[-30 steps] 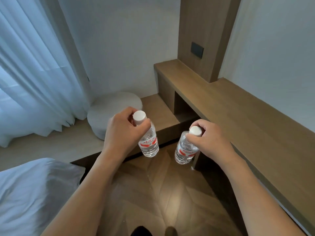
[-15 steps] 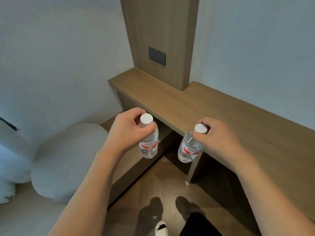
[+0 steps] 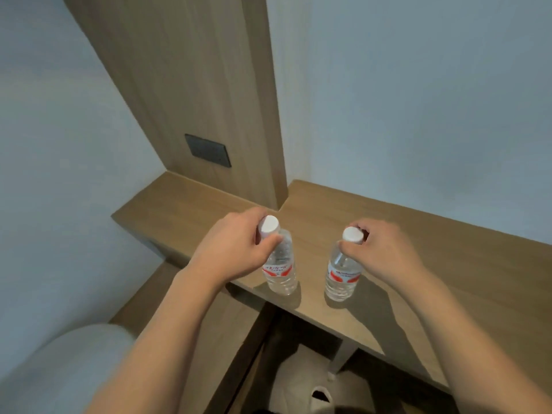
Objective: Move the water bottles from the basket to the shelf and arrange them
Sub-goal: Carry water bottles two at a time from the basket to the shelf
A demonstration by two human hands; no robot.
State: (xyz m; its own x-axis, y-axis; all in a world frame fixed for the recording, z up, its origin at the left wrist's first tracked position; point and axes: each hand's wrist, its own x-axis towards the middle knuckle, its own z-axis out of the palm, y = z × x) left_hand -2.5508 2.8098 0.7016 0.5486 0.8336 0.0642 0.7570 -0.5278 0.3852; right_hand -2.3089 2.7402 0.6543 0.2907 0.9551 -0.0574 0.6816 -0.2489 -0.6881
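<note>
Two small clear plastic water bottles are seen upright near the front edge of the long light-brown wooden shelf (image 3: 448,264); whether their bases are touching the wood or held just above it cannot be told. The left clear bottle with a red-and-white label (image 3: 280,268) is gripped at its neck by the left hand (image 3: 236,249), fingers closed under the white cap; the right clear bottle with a red-and-white label (image 3: 343,274) is pinched at its white cap by the right hand (image 3: 385,249). The bottles are kept apart, a bare strip of wood between them. Open shelf surface is left behind both bottles up to the pale wall (image 3: 418,100), and to the right along the back edge; toward the left end the vertical wood-grain panel (image 3: 194,85) with a dark rectangular switch plate (image 3: 207,150) is set at the back. Each bottle is ribbed below its label and filled with clear water.
</note>
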